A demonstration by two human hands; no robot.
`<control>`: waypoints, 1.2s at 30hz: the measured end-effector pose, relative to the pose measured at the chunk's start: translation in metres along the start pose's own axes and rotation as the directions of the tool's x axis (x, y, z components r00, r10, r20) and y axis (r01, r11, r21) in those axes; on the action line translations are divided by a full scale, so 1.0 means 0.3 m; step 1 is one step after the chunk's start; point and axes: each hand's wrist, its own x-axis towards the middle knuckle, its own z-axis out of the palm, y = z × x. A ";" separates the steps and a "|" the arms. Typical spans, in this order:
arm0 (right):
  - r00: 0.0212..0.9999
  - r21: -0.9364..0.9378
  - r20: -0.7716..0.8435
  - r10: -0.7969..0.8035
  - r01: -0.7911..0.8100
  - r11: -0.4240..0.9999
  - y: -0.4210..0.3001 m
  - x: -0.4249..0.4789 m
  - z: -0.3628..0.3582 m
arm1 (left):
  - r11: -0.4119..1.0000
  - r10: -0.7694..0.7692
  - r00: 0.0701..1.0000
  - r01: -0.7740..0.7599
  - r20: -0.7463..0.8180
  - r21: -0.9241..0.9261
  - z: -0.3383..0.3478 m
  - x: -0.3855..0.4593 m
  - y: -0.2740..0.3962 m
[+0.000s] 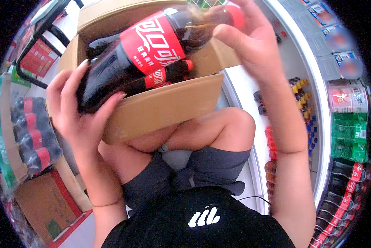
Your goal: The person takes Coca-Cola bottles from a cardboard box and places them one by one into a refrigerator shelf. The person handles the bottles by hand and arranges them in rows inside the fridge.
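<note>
A large Coca-Cola bottle (153, 43) with a red label and red cap lies tilted above an open cardboard box (167, 108). Its base rests in my left hand (80, 108), the fingers spread around it. At the cap end, my right hand (253, 43) is blurred, with thumb and fingers around the neck and cap; how firmly they touch it is hard to tell. Below the raised bottle, inside the box, lie more cola bottles (156, 79) with red labels and caps, partly hidden by it. The box stands just in front of my bent knees.
On the left are a shrink-wrapped pack of cola bottles (33, 136), a cardboard carton (46, 201) and a black metal frame (30, 46). To the right, a curved white cooler edge (320, 124) borders drinks inside, with green bottle packs (349, 136) beyond it.
</note>
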 end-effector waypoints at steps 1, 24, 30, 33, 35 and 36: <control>0.996 0.170 -0.081 -0.043 0.057 0.984 0.025 -0.028 0.004 | 1.000 0.027 0.999 -0.026 -0.039 0.014 0.001 -0.001 0.016; 0.677 0.155 -0.721 0.148 -0.050 0.987 0.193 -0.563 -0.175 | 0.991 0.124 0.927 -0.100 0.354 -0.085 0.051 -0.031 0.304; 0.591 -0.068 -0.801 0.099 -0.253 0.965 0.464 -0.504 -0.518 | 0.988 0.083 0.913 -0.129 0.400 0.090 0.108 -0.024 0.260; 0.597 -0.214 -0.802 0.017 -0.314 0.925 0.620 -0.432 -0.661 | 0.986 0.067 0.890 -0.129 0.452 0.109 0.109 -0.023 0.265; 0.493 -0.147 -0.869 0.030 -0.316 0.937 0.712 -0.393 -0.764 | 0.986 0.064 0.885 -0.126 0.461 0.106 0.117 -0.032 0.262; 0.469 -0.109 -0.881 0.068 -0.341 0.934 0.746 -0.375 -0.815 | 0.984 0.060 0.878 -0.131 0.475 0.118 0.123 -0.032 0.268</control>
